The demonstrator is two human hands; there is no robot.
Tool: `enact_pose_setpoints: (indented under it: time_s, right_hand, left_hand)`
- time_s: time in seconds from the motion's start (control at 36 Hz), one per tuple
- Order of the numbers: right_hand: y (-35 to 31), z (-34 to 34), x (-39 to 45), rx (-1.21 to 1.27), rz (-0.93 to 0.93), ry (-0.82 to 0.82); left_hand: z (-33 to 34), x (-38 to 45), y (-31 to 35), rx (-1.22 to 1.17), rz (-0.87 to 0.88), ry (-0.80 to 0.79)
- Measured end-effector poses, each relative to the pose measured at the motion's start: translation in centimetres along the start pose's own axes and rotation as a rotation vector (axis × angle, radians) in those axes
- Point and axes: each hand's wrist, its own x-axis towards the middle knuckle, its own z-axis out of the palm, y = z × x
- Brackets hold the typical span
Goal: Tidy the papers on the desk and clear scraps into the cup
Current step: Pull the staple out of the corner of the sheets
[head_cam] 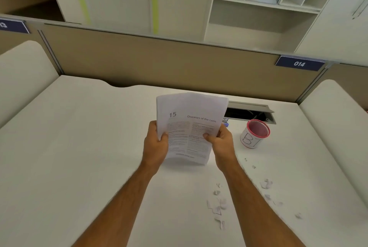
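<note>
Papers [189,127] upright, both hands gripping side edges; desk [79,147] left open.

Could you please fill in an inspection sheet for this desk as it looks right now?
Surface: white desk, bare on its left half.
Job's things: stack of papers held upright above the desk, top page headed "Diseases of the Lens"; cup with a red rim standing upright to the right; paper scraps scattered on the right of the desk, none visibly in the cup.
Clutter: nothing seen beyond the scraps.
Grippers: left hand and right hand each grip a lower side of the stack.
Cables: open cable hatch behind the cup; contents unclear.
Surroundings: tan partition with label 014; white cabinets beyond.
</note>
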Motion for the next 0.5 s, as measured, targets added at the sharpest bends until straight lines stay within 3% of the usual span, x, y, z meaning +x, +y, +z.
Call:
enact_pose_setpoints:
  time_s: [0.36,0.5]
  right_hand:
    - [0.5,-0.3,-1.1,-0.094,0.027,-0.038]
    - [-1.3,-0.6,-1.3,-0.389,-0.094,-0.077]
  left_hand:
    - [0.6,-0.8,-1.2,0.017,-0.082,-0.011]
    - [0.3,-0.2,-1.3,0.002,-0.157,0.005]
